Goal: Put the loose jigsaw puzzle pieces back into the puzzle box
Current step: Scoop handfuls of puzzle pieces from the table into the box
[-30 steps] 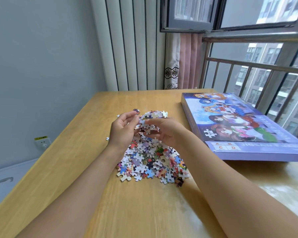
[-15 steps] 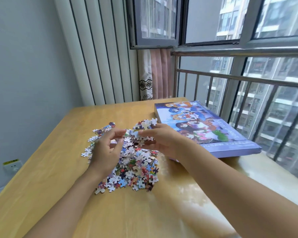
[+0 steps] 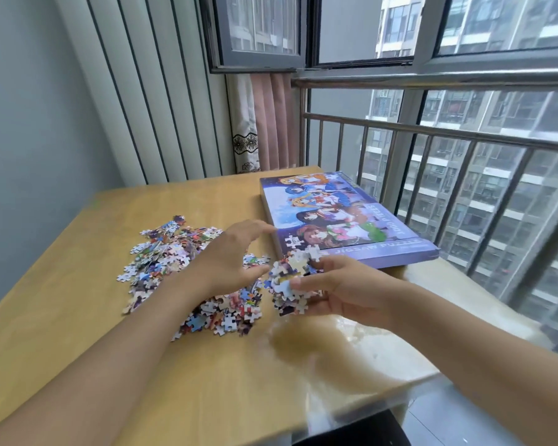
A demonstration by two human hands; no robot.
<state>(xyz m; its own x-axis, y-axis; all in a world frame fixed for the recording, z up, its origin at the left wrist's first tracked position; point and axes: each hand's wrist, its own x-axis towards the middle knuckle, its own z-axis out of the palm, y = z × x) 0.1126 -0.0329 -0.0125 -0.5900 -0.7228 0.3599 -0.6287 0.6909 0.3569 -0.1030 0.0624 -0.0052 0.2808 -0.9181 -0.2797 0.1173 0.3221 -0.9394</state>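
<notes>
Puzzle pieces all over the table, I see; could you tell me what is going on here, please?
A person is gathering loose jigsaw pieces from a wooden table. The right hand holds a clump of pieces lifted clear of the table, near the puzzle box. The left hand is open with spread fingers above the main pile. The box lies flat with its lid on, picture side up, so nothing has visibly gone in.

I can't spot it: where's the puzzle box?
The puzzle box lies closed on the table's far right side by the railing, just beyond the right hand.
</notes>
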